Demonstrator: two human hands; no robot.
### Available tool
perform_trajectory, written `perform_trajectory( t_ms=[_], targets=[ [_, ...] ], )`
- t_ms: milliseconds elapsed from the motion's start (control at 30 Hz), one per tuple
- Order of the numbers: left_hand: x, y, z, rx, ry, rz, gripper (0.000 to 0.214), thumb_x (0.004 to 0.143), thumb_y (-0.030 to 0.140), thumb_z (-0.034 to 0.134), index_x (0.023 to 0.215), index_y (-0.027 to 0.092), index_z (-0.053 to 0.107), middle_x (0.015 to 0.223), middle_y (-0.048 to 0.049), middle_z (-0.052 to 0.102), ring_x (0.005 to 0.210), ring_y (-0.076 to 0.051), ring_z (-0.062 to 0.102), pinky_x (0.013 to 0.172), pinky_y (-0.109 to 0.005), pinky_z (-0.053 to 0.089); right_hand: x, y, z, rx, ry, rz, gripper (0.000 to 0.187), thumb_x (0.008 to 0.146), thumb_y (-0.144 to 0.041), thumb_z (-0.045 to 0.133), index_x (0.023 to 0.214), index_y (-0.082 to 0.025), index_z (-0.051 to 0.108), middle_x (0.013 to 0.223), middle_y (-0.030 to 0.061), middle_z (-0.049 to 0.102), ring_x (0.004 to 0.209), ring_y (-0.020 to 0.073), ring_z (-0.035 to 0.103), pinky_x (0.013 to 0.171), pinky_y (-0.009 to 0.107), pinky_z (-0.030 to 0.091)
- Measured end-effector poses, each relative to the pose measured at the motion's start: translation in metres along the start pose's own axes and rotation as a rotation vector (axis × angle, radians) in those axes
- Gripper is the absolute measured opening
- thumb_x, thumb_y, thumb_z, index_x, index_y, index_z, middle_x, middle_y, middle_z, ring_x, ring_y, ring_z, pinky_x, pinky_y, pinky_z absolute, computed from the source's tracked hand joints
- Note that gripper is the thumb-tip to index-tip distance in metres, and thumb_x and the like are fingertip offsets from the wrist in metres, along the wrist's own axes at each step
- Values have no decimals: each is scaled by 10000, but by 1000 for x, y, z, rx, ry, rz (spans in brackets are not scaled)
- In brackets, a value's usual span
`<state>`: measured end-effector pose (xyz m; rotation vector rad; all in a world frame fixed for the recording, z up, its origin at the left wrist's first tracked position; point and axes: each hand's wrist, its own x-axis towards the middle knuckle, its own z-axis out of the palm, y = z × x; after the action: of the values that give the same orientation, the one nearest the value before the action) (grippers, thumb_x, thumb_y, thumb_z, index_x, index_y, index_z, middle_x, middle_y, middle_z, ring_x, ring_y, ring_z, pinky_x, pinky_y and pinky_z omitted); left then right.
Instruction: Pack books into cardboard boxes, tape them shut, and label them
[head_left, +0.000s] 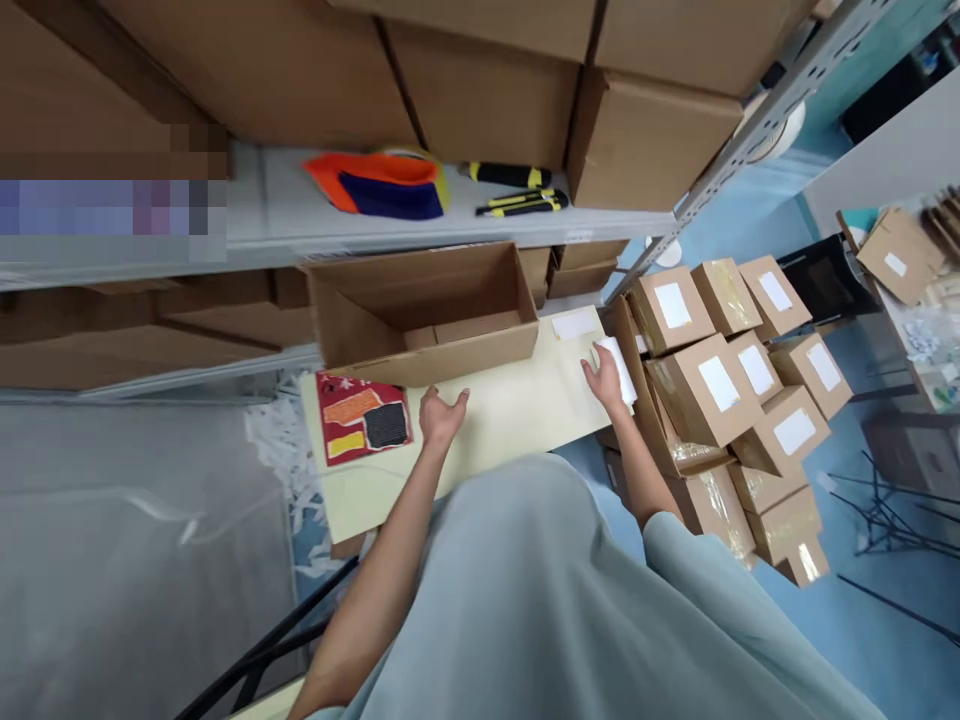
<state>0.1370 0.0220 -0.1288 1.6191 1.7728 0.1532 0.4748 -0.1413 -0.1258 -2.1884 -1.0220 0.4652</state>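
Observation:
My left hand [442,418] is over the pale yellow board [495,410], thumb and fingers apart with nothing between them. Just left of it lies a red packet [365,418] with orange, black and yellow patches. At the board's right end my right hand [604,378] has its fingers spread and is beside a stack of white paper slips [621,372]; whether it touches them I cannot tell. Behind both hands stands an open cardboard box [427,345], its inside partly visible. A single white slip [574,324] lies on the board to the right of the box.
A grey shelf [285,215] carries an orange and blue tape dispenser [382,185], two yellow-and-black cutters [521,203] and large cartons [652,140]. Several labelled boxes [709,390] are piled at right. Shredded white paper [281,435] lies left of the board.

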Motion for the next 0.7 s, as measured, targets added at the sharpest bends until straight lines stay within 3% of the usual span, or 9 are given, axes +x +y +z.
perform_trajectory(
  t_ms=[67, 133, 267, 367, 533, 633, 700],
  targets=[
    [-14, 18, 42, 18, -119, -44, 703, 972, 549, 702, 1485, 77, 615, 1505, -258, 694, 1386, -389, 684, 1169, -467, 522, -11, 35, -28, -183, 45, 44, 625, 1034, -408, 652, 1561, -78, 586, 1573, 279, 616, 1516, 386, 554, 1293, 581, 456],
    [-29, 42, 82, 12, -253, -45, 609, 974, 613, 706, 1375, 154, 714, 1389, -170, 786, 1299, -343, 743, 1097, -405, 554, -20, 59, -42, -301, 15, 111, 679, 1023, -414, 677, 1587, -57, 553, 1604, 301, 575, 1523, 405, 533, 1273, 570, 465],
    [-46, 90, 151, -4, -436, -1, 502, 877, 722, 792, 1020, 242, 823, 1166, -83, 862, 1228, -330, 774, 969, -345, 567, -26, 80, -30, -424, -100, 241, 853, 978, -457, 751, 1671, -68, 442, 1681, 316, 489, 1521, 444, 516, 1237, 580, 472],
    [-44, 113, 190, -6, -477, -17, 458, 841, 682, 841, 951, 238, 832, 1130, -100, 865, 1203, -353, 777, 944, -368, 569, -21, 85, -13, -480, -105, 317, 966, 971, -472, 760, 1730, -62, 327, 1719, 329, 436, 1541, 471, 483, 1241, 597, 452],
    [-33, 112, 226, -36, -480, -95, 187, 894, 423, 811, 962, 255, 855, 1134, -81, 867, 1107, -308, 797, 953, -382, 594, -10, 94, -8, -509, -53, 383, 949, 982, -380, 684, 1753, -37, 250, 1681, 335, 469, 1510, 463, 512, 1231, 581, 460],
    [-30, 96, 226, -77, -477, -114, 178, 876, 378, 802, 972, 244, 867, 1107, -86, 866, 1061, -300, 805, 946, -376, 604, -15, 94, -16, -515, -21, 368, 898, 988, -376, 629, 1747, -55, 272, 1628, 318, 521, 1455, 458, 566, 1183, 582, 503],
    [-27, 79, 217, -107, -471, -119, 205, 862, 381, 792, 978, 231, 872, 1056, -90, 864, 1018, -295, 808, 928, -370, 608, -26, 89, -21, -498, -5, 341, 900, 995, -418, 612, 1750, -68, 269, 1604, 310, 542, 1447, 453, 581, 1161, 578, 527]
  ],
)
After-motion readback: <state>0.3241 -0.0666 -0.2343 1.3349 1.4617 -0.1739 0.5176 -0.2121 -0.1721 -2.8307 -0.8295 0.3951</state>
